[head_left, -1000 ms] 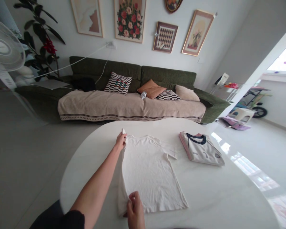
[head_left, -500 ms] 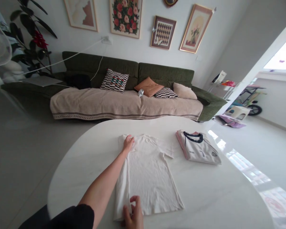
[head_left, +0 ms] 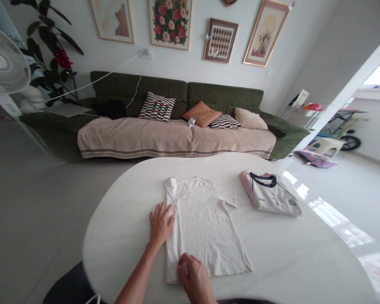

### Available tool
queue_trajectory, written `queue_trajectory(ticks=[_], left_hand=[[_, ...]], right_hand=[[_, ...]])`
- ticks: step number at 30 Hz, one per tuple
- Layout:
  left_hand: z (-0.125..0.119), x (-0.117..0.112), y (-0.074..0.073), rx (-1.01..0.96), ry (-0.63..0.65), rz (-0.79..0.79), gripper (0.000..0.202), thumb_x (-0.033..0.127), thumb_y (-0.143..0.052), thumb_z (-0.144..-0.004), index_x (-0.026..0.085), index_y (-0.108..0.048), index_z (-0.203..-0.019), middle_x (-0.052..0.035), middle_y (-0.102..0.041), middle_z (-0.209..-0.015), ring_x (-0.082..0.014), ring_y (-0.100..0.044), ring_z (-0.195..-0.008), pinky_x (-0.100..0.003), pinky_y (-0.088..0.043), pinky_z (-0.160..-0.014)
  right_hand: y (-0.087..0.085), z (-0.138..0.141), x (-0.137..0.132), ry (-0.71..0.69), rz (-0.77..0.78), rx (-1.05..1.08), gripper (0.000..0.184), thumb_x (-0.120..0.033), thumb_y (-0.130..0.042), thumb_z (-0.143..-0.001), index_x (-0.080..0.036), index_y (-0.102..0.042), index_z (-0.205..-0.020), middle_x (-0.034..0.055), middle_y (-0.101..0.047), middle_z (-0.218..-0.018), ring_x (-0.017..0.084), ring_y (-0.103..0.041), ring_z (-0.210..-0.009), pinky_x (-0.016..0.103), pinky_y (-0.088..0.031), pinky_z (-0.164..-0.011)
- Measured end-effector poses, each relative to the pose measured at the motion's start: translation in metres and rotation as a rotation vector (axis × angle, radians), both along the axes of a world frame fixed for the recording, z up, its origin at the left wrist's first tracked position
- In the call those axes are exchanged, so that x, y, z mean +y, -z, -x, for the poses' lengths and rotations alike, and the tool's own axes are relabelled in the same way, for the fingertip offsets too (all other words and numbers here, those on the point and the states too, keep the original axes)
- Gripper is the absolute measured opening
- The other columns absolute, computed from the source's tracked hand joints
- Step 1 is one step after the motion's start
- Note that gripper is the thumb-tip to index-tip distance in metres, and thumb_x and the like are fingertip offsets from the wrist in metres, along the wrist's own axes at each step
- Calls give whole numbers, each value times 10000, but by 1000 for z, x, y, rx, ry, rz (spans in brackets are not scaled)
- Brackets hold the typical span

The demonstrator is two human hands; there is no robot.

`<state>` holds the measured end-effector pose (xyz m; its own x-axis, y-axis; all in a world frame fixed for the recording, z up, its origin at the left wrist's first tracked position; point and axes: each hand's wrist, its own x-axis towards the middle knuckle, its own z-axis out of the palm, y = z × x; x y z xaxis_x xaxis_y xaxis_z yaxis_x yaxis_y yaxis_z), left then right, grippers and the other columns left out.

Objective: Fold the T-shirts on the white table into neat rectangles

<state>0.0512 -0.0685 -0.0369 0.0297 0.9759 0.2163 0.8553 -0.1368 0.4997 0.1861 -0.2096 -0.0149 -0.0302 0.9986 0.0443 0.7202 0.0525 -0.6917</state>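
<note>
White cotton T-shirt lies flat on the worktop, collar at 12 o'clock and hem nearest the person. Its left side is folded in along a lengthwise crease, and one sleeve pokes out at 3 o'clock.

Closest in, the right hand rests on the shirt's hem near the folded corner, at 6 o'clock. Its fingers sit together and slightly curled on the cloth; the blur hides whether they are clamped on it, so I cannot tell. The left hand lies palm down on the bare worktop at 9 o'clock from the shirt's middle, its fingers spread apart, the thumb side at the folded edge.

At 2 o'clock from the shirt, well apart from it, sits a folded jersey, white with a navy collar and pink edging.

Past the worktop's far rim, at 12 o'clock, stands a green sofa draped with a beige throw. A small silver packet lies on the throw, just in front of a tan cushion, with a patterned cushion to its left. At 10 o'clock are a fan and a potted plant. A white stool stands on the floor at 2 o'clock, and framed pictures, among them a rose print, hang on the wall above the sofa.
</note>
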Motion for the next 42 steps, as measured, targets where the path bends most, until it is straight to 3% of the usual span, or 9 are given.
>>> queue_trajectory(ticks=[3,8,12,15,24,30,36,40,42], left_hand=[[-2,-6,1,126,21,-18,425,321,-409,-834,258,-458,-1251,-78,-358,-1378,-283,-255,-1270,-512,-168,-1016],[-3,-2,-5,160,-7,2,443,313,-433,-815,290,-451,-1257,-52,-349,-1385,-280,-264,-1263,-482,-184,-1013],[-3,-2,-4,147,-25,16,442,334,-446,-806,319,-459,-1247,-36,-357,-1382,-283,-269,-1262,-486,-181,-1011],[-2,-2,-1,133,-32,17,445,353,-448,-803,338,-455,-1247,-24,-360,-1381,-280,-269,-1263,-488,-172,-1015],[-3,-3,1,103,-38,17,444,377,-440,-800,345,-459,-1242,-22,-345,-1388,-279,-245,-1279,-496,-146,-1026],[-3,-3,-2,91,-28,39,451,359,-438,-800,349,-444,-1251,-16,-333,-1395,-280,-238,-1281,-501,-146,-1028],[-3,-5,-4,113,-48,44,451,355,-454,-800,355,-439,-1251,7,-348,-1386,-249,-225,-1286,-468,-133,-1045],[-3,-5,-4,123,-43,40,451,354,-457,-803,356,-433,-1254,10,-344,-1387,-249,-227,-1281,-462,-142,-1043],[-4,-5,-4,128,-41,33,451,346,-463,-802,345,-441,-1252,3,-346,-1386,-258,-231,-1276,-467,-147,-1040]], right_hand=[[-17,-19,31,-21,61,-152,158,-148,-466,-751,-207,-613,-752,4,-610,-673,115,-553,-590,198,-318,-551],[-39,-44,144,126,90,-222,215,-164,-413,-823,-153,-620,-764,40,-631,-718,120,-572,-693,199,-348,-620],[-36,-35,223,230,88,-222,204,-197,-418,-861,-128,-588,-951,63,-626,-900,127,-569,-831,234,-400,-721],[-27,-19,253,302,122,-210,251,-309,-479,-859,-144,-540,-1038,49,-587,-1005,147,-563,-880,336,-452,-774],[-12,-5,274,398,219,-203,277,-349,-496,-850,-149,-540,-1036,51,-570,-1035,158,-562,-895,365,-475,-771],[-10,-9,263,414,159,-227,309,-371,-442,-874,-155,-508,-1084,48,-583,-1007,144,-576,-845,345,-473,-749],[-8,-15,250,414,128,-292,331,-258,-334,-880,-105,-469,-1141,114,-630,-900,196,-605,-851,274,-434,-690],[-9,-6,240,368,23,-377,446,-215,-285,-871,-74,-322,-1293,200,-496,-1197,247,-480,-1110,333,-378,-848],[-5,4,233,255,-34,-414,457,-223,-295,-875,-137,-307,-1324,146,-359,-1355,225,-315,-1252,344,-277,-971]])
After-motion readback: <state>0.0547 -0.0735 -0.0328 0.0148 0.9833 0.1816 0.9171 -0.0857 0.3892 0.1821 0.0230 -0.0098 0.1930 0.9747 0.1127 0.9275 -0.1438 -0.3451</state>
